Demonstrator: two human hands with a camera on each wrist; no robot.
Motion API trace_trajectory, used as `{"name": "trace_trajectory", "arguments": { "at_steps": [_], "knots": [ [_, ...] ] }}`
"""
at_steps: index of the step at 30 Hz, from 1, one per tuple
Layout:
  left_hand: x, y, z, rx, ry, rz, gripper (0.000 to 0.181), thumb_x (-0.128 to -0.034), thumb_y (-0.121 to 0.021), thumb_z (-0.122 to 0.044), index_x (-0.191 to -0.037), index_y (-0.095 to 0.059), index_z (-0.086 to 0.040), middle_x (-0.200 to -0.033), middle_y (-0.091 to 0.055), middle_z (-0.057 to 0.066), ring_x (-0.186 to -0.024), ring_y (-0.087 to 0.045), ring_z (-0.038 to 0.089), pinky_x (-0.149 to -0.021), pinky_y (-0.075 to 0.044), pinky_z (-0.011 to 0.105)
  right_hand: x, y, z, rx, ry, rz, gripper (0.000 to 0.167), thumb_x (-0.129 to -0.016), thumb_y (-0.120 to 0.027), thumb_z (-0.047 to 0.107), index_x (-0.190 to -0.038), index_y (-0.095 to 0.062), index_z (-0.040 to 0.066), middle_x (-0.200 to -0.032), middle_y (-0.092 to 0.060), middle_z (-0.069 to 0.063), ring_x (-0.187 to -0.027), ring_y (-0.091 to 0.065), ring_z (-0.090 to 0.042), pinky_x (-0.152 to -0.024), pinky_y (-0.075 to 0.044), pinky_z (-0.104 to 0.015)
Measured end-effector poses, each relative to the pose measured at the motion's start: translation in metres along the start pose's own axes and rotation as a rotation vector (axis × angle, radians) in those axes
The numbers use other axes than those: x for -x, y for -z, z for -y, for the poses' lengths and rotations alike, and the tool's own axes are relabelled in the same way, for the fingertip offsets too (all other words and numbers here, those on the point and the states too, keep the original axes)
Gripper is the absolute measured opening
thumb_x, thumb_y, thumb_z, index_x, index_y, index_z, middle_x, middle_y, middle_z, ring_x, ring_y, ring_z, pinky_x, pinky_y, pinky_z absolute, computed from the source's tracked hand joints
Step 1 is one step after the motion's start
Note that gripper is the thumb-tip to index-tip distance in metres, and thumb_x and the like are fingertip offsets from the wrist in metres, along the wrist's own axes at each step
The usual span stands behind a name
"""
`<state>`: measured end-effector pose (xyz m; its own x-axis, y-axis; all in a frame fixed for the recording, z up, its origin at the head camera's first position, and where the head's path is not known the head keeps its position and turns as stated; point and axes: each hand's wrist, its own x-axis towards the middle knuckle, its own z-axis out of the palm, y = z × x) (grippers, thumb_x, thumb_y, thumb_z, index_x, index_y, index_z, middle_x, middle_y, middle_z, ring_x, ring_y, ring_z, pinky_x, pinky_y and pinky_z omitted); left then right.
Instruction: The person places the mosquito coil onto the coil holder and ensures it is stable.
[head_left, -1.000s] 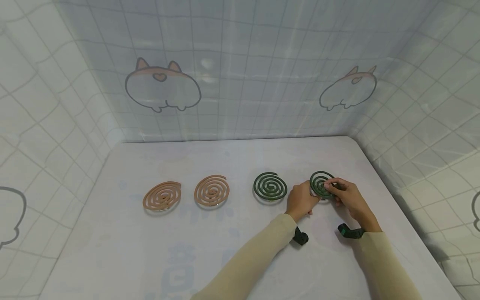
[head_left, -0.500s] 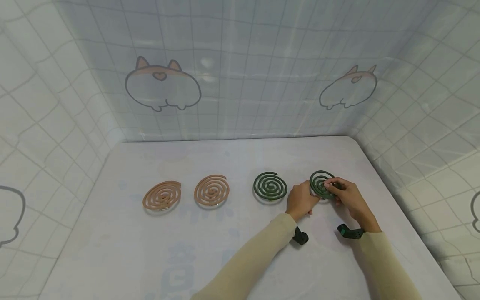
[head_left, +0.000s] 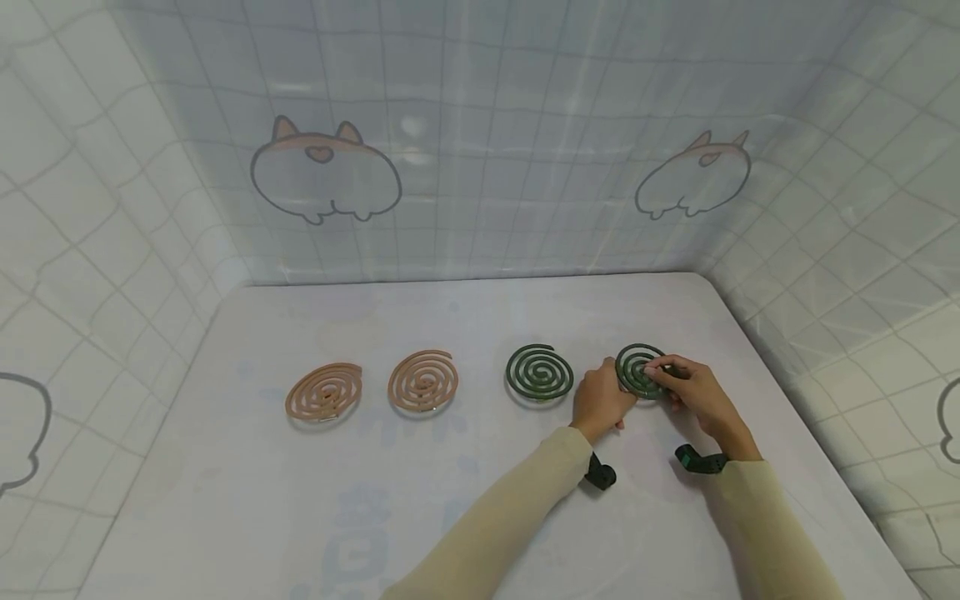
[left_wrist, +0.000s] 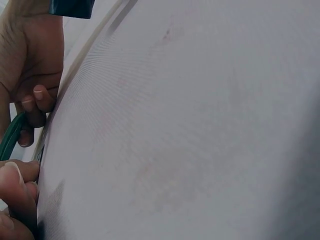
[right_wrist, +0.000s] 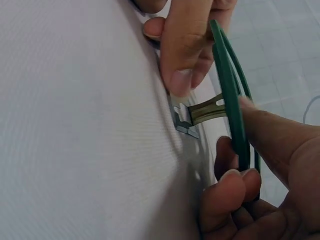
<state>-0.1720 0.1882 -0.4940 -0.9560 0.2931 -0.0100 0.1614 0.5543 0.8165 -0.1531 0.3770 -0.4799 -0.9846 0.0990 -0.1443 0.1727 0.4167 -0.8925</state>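
A green mosquito coil (head_left: 634, 367) sits raised on a small metal stand (right_wrist: 207, 110) at the right of the row. My right hand (head_left: 697, 398) grips the coil, thumb above and curled fingers beneath. Beside it, my left hand (head_left: 602, 402) holds the stand's base, its thumb tip (right_wrist: 181, 82) at the flat metal against the table. In the left wrist view the stand is mostly hidden behind fingers, and only the coil's edge (left_wrist: 11, 137) shows.
Another green mosquito coil (head_left: 540, 372) stands left of my left hand. Two brown mosquito coils (head_left: 423, 381) lie farther left, also raised on metal supports. The white table (head_left: 247, 500) is enclosed by grid-patterned curtains (head_left: 517, 192) at the back and sides.
The gripped green coil has shifted very slightly to the left. Both hands keep nearly the same place and hold.
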Motion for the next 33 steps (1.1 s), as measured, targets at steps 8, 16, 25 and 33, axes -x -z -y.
{"name": "trace_trajectory", "arguments": {
  "at_steps": [8, 16, 25, 33],
  "knots": [
    [0.0, 0.003, -0.001, -0.026, 0.055, 0.046, 0.058, -0.0911, -0.079, -0.027, -0.137, -0.052, -0.004, -0.052, -0.054, -0.005, -0.029, -0.051, 0.007, -0.047, -0.043, 0.02, 0.0, -0.004, 0.002, -0.005, 0.01, -0.015, 0.043, -0.096, -0.075, 0.036, -0.119, -0.067, 0.0, -0.087, -0.058, 0.002, -0.058, -0.044, -0.011, -0.05, -0.048, -0.029],
    [0.005, 0.008, -0.005, 0.082, 0.05, 0.093, 0.088, -0.0869, -0.085, -0.035, -0.155, -0.034, -0.013, -0.101, -0.07, 0.008, -0.031, -0.053, 0.013, -0.039, -0.047, 0.029, 0.001, -0.004, 0.0, -0.016, 0.001, -0.027, 0.045, -0.095, -0.076, 0.039, -0.12, -0.068, 0.003, -0.085, -0.056, 0.002, -0.054, -0.04, -0.009, -0.049, -0.041, -0.028],
    [0.007, 0.013, -0.006, 0.111, 0.05, 0.152, 0.102, -0.0827, -0.088, -0.039, -0.161, -0.025, -0.021, -0.074, -0.064, -0.002, -0.033, -0.054, 0.015, -0.037, -0.046, 0.031, 0.003, -0.003, 0.002, 0.022, 0.018, -0.042, 0.048, -0.096, -0.074, 0.037, -0.126, -0.067, 0.0, -0.107, -0.051, -0.005, -0.054, -0.038, -0.008, -0.049, -0.039, -0.027],
    [0.01, 0.015, -0.01, 0.035, 0.033, 0.151, 0.101, -0.0859, -0.085, -0.04, -0.162, -0.02, -0.023, -0.059, -0.059, -0.005, -0.034, -0.054, 0.013, -0.044, -0.045, 0.028, 0.005, -0.002, 0.004, 0.032, 0.035, -0.05, 0.047, -0.097, -0.074, 0.036, -0.127, -0.068, 0.0, -0.11, -0.052, -0.006, -0.057, -0.038, -0.008, -0.051, -0.04, -0.027]
  ]
}}
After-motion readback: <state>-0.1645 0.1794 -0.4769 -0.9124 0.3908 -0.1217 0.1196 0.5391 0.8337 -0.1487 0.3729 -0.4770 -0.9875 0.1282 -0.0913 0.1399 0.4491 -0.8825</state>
